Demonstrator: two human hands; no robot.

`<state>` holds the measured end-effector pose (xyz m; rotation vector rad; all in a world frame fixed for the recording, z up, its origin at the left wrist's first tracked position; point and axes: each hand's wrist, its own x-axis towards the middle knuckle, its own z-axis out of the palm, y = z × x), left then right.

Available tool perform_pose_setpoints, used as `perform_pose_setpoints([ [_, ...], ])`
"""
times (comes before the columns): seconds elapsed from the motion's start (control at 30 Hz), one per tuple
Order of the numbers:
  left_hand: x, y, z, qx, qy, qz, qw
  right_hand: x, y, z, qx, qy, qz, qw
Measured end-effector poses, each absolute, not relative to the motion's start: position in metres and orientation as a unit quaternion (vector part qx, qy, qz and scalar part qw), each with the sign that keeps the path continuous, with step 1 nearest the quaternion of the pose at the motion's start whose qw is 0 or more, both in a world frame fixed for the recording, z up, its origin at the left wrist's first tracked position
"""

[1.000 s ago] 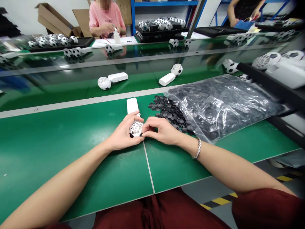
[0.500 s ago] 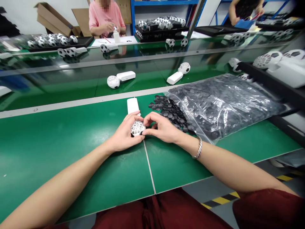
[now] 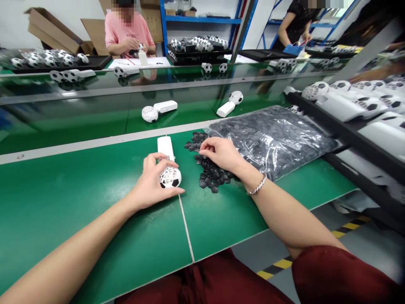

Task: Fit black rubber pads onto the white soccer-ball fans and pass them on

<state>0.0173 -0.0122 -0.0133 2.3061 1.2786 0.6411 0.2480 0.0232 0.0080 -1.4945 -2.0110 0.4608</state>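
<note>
The left hand [image 3: 151, 181] is curled around the ball head [image 3: 170, 177] of a small white unit, with the thumb below and the fingers over the top, so that the head is gripped from its left side; a few black patches are seen on its white lattice. The head is rested on the green tabletop [image 3: 79, 190]; the white handle [image 3: 166, 147] is laid straight away from the person, its long axis pointed at the belt [image 3: 79, 122].

The right hand [image 3: 221, 154] is laid palm down on the loose pile of black pieces [image 3: 210, 179], with the fingers bent and the tips pressed into the pile's far left edge; whether a piece is pinched between them cannot be told. A metal bracelet [image 3: 257, 185] is worn at that wrist.

The pile is found just to the right of the ball head, near it but apart; the right hand is therefore the nearer one to the pieces, and the head lies to its left and a little closer to the person; nothing is set between the two.

Behind the pile, a clear plastic bag [image 3: 278, 139] full of the same pieces is spread out to the right. On the belt, a second unit [image 3: 158, 110] and a third unit [image 3: 230, 103] are laid; at the far right, a black rack [image 3: 348, 135] is loaded with more units; across the line, a co-worker in a pink shirt [image 3: 126, 31] is seated.
</note>
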Motion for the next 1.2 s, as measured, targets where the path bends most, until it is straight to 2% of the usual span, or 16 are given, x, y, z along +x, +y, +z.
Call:
perform_pose_setpoints([
  [0.17,0.013,-0.013,-0.008,0.828,0.461,0.228,0.226,0.243,0.02,0.002,-0.574,-0.797,0.132,0.134],
  [0.33,0.002,-0.008,0.0,0.846,0.404,0.197,0.288,0.239,0.021,-0.002,-0.597,-0.787,0.13,0.081],
  [0.57,0.006,-0.011,0.0,0.796,0.503,0.174,0.288,0.243,0.017,0.003,-0.552,-0.806,0.191,0.1],
  [0.87,-0.008,-0.001,0.007,0.842,0.41,0.138,0.322,0.225,0.002,0.005,-0.365,-0.86,0.26,0.245],
  [1.03,-0.005,-0.003,0.006,0.842,0.414,0.15,0.311,0.217,-0.002,-0.001,-0.311,-0.861,0.277,0.292],
  [1.2,0.002,-0.006,0.006,0.824,0.44,0.176,0.311,0.209,-0.003,-0.007,-0.316,-0.831,0.339,0.308],
])
